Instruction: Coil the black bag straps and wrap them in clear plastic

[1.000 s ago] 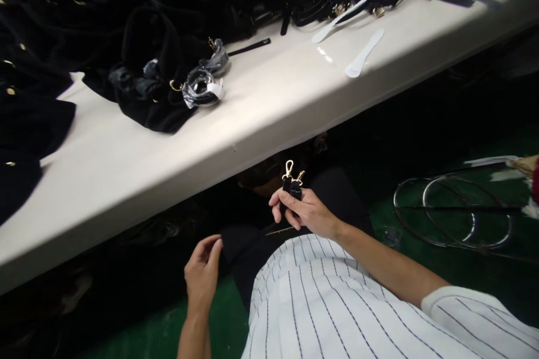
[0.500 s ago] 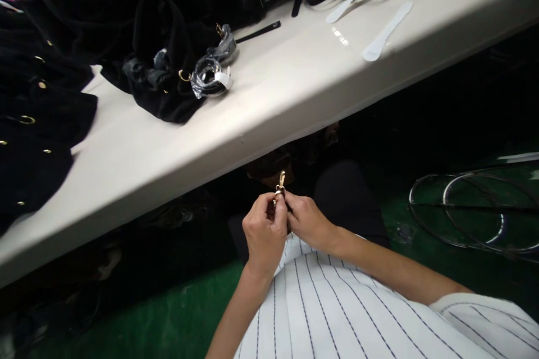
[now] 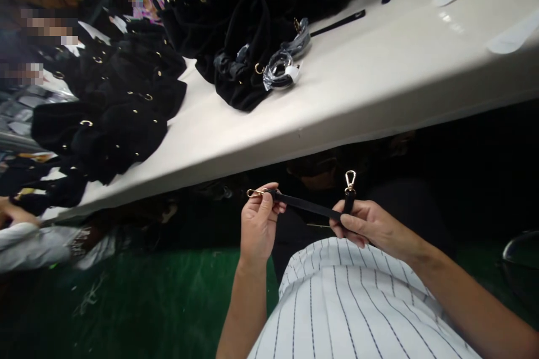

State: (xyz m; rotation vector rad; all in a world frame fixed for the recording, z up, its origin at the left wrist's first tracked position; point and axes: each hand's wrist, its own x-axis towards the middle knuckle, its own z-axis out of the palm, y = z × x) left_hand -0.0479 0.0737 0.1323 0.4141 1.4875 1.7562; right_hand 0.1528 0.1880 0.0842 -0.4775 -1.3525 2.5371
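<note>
- While one end of the black strap (image 3: 309, 205) is pinched between the thumb and fingers of the left hand (image 3: 257, 233), the strap is gripped farther along by the right hand (image 3: 377, 227).
- The strap is stretched fairly straight between the two hands, held in the air off the near edge of the table (image 3: 379, 87), above the striped garment (image 3: 337, 303).
- Past the left fingertips, a gold clip (image 3: 255, 193) is pointed outward; above the right hand, the other end is turned upright, topped by a second gold clip (image 3: 350, 180).
- On the table, black cloth (image 3: 238, 87) with gold rings is heaped behind the near edge, and another black heap (image 3: 113, 123) is spread toward the left end.
- Beside the first heap, two coils (image 3: 281, 70) wrapped in clear plastic are set back from the near edge, with a black band (image 3: 339, 23) laid just behind them.
- Toward the right end, two white strips (image 3: 514, 36) are placed, one nearer the near edge.
- By the left end, a co-worker's hand (image 3: 14, 213) and pale sleeve (image 3: 42, 244) are partly seen.
</note>
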